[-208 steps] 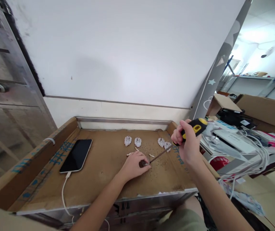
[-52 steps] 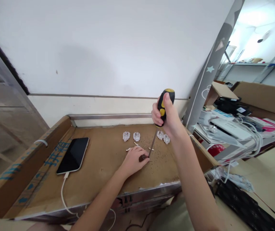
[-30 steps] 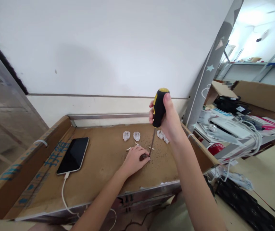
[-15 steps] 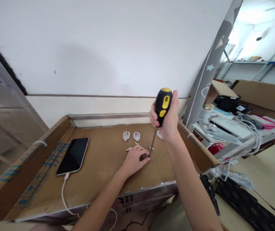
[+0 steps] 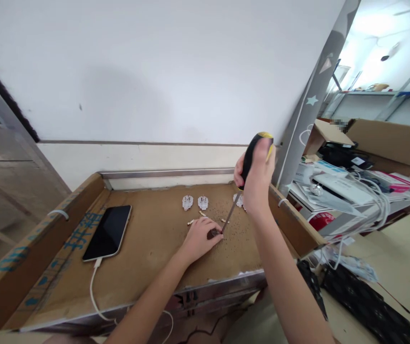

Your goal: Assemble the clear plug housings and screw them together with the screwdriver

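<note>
My right hand [image 5: 257, 177] is wrapped round the black and yellow handle of a screwdriver [image 5: 231, 212], which leans to the right. Its tip meets a small dark part [image 5: 213, 233] pinched in my left hand [image 5: 200, 240], low on the cardboard surface. What the dark part is cannot be made out. Two clear plug pieces with metal pins [image 5: 187, 202] stand side by side behind my left hand. More clear pieces [image 5: 238, 199] lie behind the screwdriver shaft, partly hidden by my right hand. Tiny dark specks and a few small pale pieces [image 5: 202, 213] are scattered around.
A phone [image 5: 107, 232] with a white cable lies at the left of the cardboard-lined tray [image 5: 147, 239]. Raised cardboard sides bound it left and right. Boxes and coiled white cables [image 5: 377, 200] are piled at the right, with a black object [image 5: 366, 301] on the floor.
My right hand and the screwdriver handle have swung to the right, and the hand has turned so its thumb covers part of the handle. My left hand has stayed nearly still.
</note>
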Action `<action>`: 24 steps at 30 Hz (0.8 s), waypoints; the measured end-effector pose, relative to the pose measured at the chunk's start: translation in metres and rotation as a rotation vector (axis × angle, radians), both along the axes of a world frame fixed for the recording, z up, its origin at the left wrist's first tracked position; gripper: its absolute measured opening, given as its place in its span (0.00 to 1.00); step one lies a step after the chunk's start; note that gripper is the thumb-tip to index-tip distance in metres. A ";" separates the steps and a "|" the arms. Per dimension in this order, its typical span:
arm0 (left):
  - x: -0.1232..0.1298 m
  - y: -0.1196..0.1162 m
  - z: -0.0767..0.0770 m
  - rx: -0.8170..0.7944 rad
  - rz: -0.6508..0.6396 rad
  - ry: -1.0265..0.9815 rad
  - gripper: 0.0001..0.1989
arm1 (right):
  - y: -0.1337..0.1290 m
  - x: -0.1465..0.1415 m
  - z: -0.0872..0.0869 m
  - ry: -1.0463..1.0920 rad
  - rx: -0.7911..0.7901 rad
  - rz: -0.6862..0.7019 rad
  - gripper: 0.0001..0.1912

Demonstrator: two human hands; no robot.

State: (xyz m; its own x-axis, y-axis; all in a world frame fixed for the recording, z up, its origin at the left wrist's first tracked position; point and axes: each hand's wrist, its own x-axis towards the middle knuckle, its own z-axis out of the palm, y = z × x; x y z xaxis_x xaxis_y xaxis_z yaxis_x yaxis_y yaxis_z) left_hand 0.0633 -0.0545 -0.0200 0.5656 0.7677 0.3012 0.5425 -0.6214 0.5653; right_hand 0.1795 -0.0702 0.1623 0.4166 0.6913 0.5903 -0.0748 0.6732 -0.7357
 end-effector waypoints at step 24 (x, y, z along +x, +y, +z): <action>0.000 -0.002 0.007 -0.007 -0.009 0.015 0.03 | -0.017 -0.004 0.001 0.188 -0.033 0.024 0.27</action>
